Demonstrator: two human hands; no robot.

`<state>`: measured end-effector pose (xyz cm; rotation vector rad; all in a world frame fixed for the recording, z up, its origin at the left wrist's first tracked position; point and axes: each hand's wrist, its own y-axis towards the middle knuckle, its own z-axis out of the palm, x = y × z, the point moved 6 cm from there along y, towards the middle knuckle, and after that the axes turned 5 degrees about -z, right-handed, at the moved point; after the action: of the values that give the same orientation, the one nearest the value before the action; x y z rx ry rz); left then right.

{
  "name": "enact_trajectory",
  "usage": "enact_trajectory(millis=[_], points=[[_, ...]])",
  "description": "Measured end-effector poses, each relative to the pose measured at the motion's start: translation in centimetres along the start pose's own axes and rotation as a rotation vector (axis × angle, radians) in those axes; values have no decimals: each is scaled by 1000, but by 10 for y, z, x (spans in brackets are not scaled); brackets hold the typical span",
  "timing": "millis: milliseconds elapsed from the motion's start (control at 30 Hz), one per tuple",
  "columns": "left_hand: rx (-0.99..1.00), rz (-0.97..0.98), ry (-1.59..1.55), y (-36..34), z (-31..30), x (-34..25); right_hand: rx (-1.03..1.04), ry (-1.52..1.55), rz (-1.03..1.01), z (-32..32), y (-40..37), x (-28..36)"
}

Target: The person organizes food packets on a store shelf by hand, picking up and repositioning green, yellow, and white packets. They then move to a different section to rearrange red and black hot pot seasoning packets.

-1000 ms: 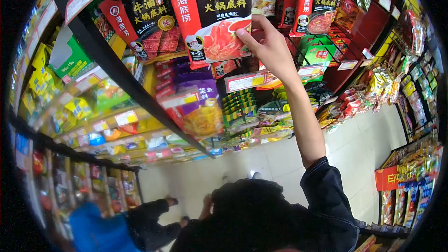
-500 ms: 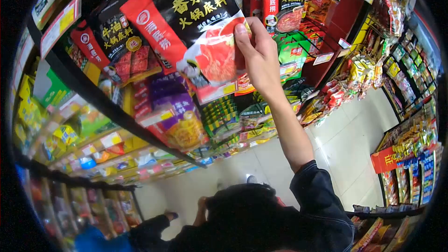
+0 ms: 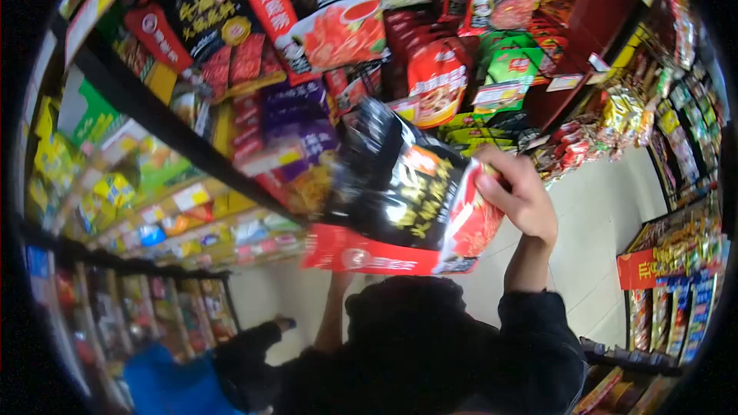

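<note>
My right hand [image 3: 516, 194] grips the edge of a hot pot seasoning packet [image 3: 407, 200], thumb on its front. The packet is black and red with gold lettering and a food picture. It is tilted, with its red band towards the bottom, and hangs in front of the shelves, slightly smeared by motion. My left forearm [image 3: 334, 311] rises towards the packet's lower left part, but the hand itself is hidden behind it. On the shelf above stand a similar tomato hot pot packet [image 3: 338, 31] and a black and red beef-tallow hot pot packet [image 3: 223, 38].
Purple packets [image 3: 300, 123], red pouches [image 3: 437, 77] and green pouches [image 3: 507, 69] fill the shelves ahead. A dark shelf edge [image 3: 192, 161] runs diagonally at left. Another person in blue [image 3: 173, 380] is at lower left. More racks [image 3: 669, 261] stand right, beyond the tiled floor [image 3: 596, 223].
My right hand has drawn the packet off the shelf, down and towards me, and the packet has turned. My left forearm has risen from beside my body towards it.
</note>
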<state>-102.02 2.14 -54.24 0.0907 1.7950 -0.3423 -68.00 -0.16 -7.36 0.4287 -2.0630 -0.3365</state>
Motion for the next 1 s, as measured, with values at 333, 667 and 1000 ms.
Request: enact_trajectory(millis=[333, 667, 1000], points=[[434, 97, -1422, 57, 72, -215, -242, 332, 363, 92, -75, -200], [-443, 754, 664, 14, 75, -357, -307, 472, 278, 102, -21, -197], [-622, 816, 855, 51, 78, -407, -407, 473, 116, 112, -1, -201]])
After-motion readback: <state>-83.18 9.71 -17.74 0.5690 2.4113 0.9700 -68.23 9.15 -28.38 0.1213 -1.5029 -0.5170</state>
